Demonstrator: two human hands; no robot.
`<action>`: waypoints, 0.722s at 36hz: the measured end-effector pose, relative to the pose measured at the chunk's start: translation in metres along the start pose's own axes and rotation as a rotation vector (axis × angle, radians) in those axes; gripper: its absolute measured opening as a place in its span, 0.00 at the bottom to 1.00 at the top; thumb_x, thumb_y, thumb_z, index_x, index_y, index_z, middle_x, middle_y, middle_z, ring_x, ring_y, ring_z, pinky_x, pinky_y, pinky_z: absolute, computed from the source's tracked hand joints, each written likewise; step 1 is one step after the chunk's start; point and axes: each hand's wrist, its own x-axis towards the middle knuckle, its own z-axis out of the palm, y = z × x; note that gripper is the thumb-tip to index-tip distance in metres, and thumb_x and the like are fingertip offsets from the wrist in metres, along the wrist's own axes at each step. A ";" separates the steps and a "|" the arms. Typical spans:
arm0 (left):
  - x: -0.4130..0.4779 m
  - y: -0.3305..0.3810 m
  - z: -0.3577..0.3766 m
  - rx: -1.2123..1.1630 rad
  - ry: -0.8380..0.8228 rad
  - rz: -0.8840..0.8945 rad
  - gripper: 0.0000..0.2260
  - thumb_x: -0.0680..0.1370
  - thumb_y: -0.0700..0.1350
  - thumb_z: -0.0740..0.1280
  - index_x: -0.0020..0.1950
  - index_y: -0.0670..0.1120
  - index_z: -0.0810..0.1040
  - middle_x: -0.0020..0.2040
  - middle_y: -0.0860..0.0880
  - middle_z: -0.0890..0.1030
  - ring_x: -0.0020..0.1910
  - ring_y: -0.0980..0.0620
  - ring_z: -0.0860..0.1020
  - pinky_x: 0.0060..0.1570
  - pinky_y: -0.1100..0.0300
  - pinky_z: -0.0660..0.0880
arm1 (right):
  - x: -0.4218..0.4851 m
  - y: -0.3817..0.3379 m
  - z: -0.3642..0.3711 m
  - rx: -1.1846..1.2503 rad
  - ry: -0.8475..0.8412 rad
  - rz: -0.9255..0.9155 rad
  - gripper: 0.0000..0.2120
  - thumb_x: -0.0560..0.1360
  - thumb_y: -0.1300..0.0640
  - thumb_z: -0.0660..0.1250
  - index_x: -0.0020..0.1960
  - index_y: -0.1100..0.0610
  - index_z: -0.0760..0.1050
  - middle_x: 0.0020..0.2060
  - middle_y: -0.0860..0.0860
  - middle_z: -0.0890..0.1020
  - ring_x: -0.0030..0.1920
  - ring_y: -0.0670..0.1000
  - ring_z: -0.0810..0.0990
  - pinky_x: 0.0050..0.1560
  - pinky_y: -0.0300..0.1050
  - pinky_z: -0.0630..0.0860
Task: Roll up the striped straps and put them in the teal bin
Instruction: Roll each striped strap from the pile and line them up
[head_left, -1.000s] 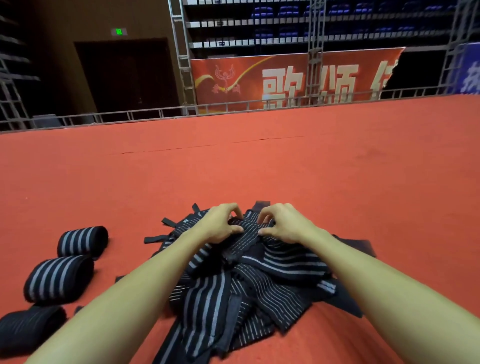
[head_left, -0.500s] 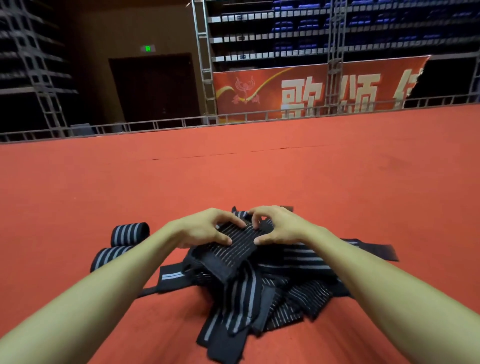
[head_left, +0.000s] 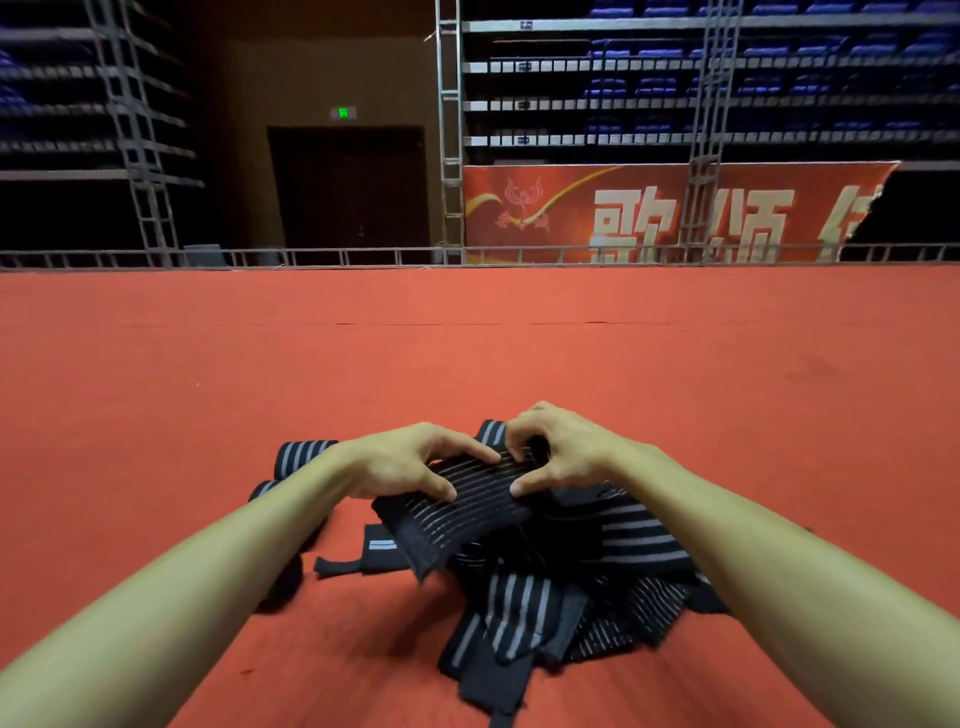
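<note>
A pile of black straps with grey stripes (head_left: 587, 587) lies on the red carpet in front of me. Both hands hold one strap (head_left: 467, 506) lifted above the pile. My left hand (head_left: 410, 460) pinches its near-left part between thumb and fingers. My right hand (head_left: 558, 452) pinches its far end, where the strap looks partly rolled under the fingers. The strap's loose end hangs down to the lower left. Two rolled striped straps (head_left: 301, 457) lie at the left, partly hidden by my left forearm. No teal bin is in view.
Red carpet (head_left: 467, 358) stretches ahead to a low metal rail (head_left: 363, 257). Behind it stand truss towers, a dark doorway, a red banner (head_left: 649, 213) and rows of blue seats.
The strap has come up off the pile between both hands, and its end has been turned in further. The view has tilted up and shifted right; the rolled straps at left are now mostly covered.
</note>
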 end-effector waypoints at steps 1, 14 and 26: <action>0.000 0.002 -0.003 -0.012 0.007 0.000 0.27 0.76 0.27 0.65 0.68 0.52 0.75 0.58 0.59 0.81 0.55 0.62 0.79 0.54 0.67 0.74 | 0.001 0.000 -0.004 -0.002 0.014 0.005 0.18 0.67 0.46 0.78 0.37 0.42 0.67 0.43 0.46 0.76 0.51 0.49 0.72 0.53 0.53 0.73; 0.011 0.014 -0.055 -0.070 0.121 0.060 0.23 0.77 0.26 0.65 0.64 0.50 0.78 0.63 0.53 0.81 0.58 0.59 0.79 0.58 0.65 0.75 | -0.010 0.034 -0.086 -0.023 0.170 -0.041 0.10 0.70 0.55 0.78 0.44 0.49 0.77 0.36 0.41 0.76 0.36 0.37 0.74 0.40 0.41 0.71; 0.006 0.001 -0.027 0.244 -0.041 -0.068 0.20 0.80 0.36 0.67 0.67 0.55 0.74 0.56 0.45 0.83 0.51 0.50 0.82 0.54 0.59 0.79 | -0.064 0.081 -0.064 0.013 0.037 0.122 0.08 0.70 0.53 0.79 0.46 0.49 0.82 0.39 0.43 0.81 0.38 0.38 0.78 0.43 0.38 0.75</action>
